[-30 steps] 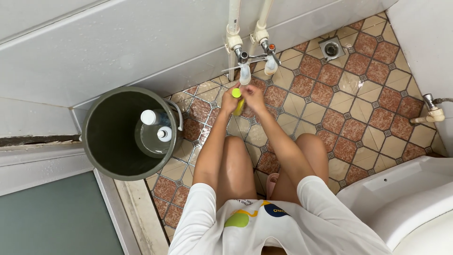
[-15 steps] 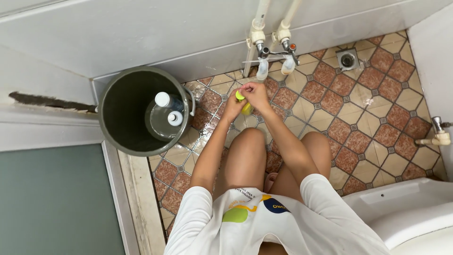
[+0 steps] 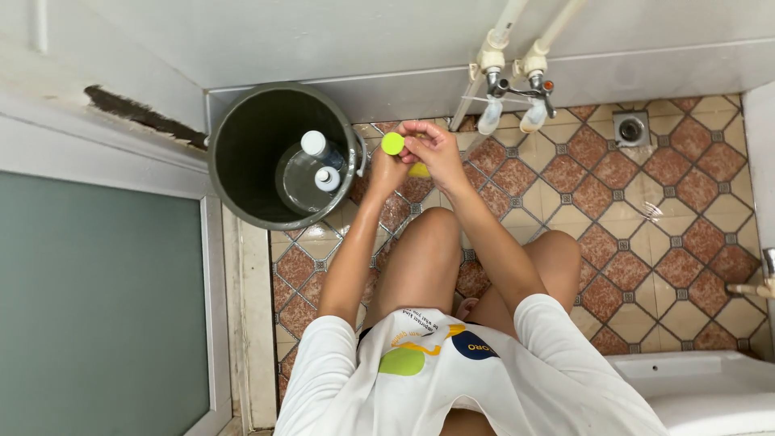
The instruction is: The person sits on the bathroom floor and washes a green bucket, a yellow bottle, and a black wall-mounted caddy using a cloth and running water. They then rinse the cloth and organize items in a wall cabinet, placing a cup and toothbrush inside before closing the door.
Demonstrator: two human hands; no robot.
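Yellow bottle point(image 3: 418, 170): held low over the tiled floor point(image 3: 646, 234), between both hands, mostly hidden. Left hand point(image 3: 386, 171) is wrapped around the body; right hand point(image 3: 432, 149) fingers are pinched on the green cap point(image 3: 392, 143). Judged light, rigid plastic, probably slippery when wet; grip the body, not the cap. Beyond: a dark bucket point(image 3: 242, 161) containing two white-capped bottles point(image 3: 319, 161); farther, wall taps point(image 3: 517, 85).

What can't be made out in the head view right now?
- Small yellow plastic bottle with round green cap: body mostly hidden by the left hand and right hand; grip unclear.
- Two white-capped bottles in the dark round bucket: lower parts in shadow.
- White toilet: cut off by the bottom-right edge.
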